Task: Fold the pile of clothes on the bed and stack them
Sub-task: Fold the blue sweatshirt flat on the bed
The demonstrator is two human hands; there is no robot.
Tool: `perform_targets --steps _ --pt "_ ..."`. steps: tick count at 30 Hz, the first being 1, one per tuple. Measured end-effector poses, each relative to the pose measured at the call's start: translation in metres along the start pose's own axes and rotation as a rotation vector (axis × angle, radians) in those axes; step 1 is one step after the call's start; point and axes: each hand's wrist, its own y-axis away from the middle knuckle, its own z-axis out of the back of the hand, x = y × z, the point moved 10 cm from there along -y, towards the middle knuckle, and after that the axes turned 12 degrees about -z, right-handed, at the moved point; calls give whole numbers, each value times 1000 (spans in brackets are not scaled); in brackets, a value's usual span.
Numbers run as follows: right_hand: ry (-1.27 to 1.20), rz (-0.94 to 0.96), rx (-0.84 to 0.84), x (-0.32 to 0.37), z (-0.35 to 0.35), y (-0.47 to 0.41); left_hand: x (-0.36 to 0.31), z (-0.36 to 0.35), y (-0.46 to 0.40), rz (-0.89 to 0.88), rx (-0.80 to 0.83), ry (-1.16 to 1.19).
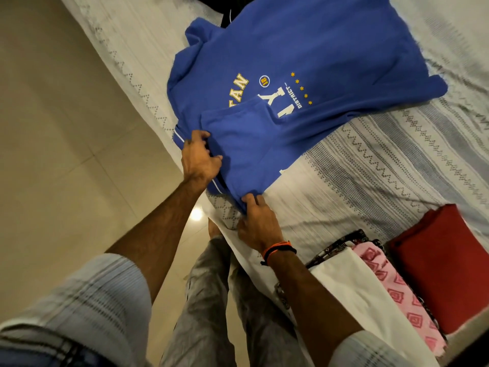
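The bed (pixel 370 160) with its pale patterned cover stood beside a beige tiled floor (pixel 53 128). On it, near the bed's edge, lay the blue shirt (pixel 317 62), printed side up, with one sleeve already turned over the print. The left hand (pixel 201 157) pinched the cloth at the shoulder, fingers curled on it, and the right hand (pixel 258 221) gripped the near corner of the same fold. The folding of this shirt seemed only started. To the right, well apart, a red folded cloth (pixel 439 266) and a pink and white one (pixel 383 282) lay side by side, probably finished. Between them and the shirt the cover was free for moving.
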Motion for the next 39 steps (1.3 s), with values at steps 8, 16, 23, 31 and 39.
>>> perform_targets --steps 8,16,23,31,39 --pt "-298 -149 -70 -22 50 9 -27 0 26 33 237 -122" --pt "-603 -273 -129 -58 100 26 -81 3 54 -47 260 -130" --pt "-910 -408 -175 -99 150 10 -129 -32 42 -136 342 -125" --pt "-1024 -534 -295 -134 197 -48 -165 -98 -26 -182 460 -151" --pt "-1055 -780 -379 -165 190 -104 -200 -164 -90 -348 530 -195"
